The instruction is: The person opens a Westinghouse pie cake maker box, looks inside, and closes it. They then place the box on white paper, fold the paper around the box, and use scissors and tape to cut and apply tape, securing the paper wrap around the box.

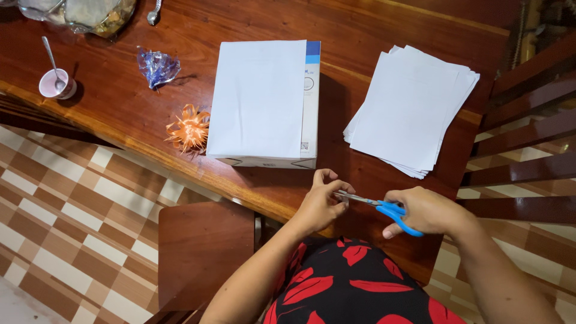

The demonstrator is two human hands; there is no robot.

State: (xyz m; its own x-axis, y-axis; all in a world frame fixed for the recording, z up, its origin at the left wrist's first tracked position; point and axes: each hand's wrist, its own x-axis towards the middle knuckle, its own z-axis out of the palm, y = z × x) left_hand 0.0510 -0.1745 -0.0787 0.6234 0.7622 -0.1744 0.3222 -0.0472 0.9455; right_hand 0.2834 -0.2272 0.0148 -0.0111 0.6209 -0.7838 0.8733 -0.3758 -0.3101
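Note:
My right hand [427,211] grips blue-handled scissors [384,210] near the table's front edge. Their metal blades point left toward my left hand [321,201]. The left hand's fingers are pinched together at the blade tips; whether something small is between them is too small to tell. Both hands are over the wooden table [138,114], just in front of a ream of white paper [264,102] with a loose sheet on top.
A loose stack of white sheets [414,108] lies at the right. An orange curled-strip flower [189,128], a blue foil piece [157,66] and a small cup with a spoon [57,84] sit at the left. Wooden chairs [204,252] stand at the near and right sides.

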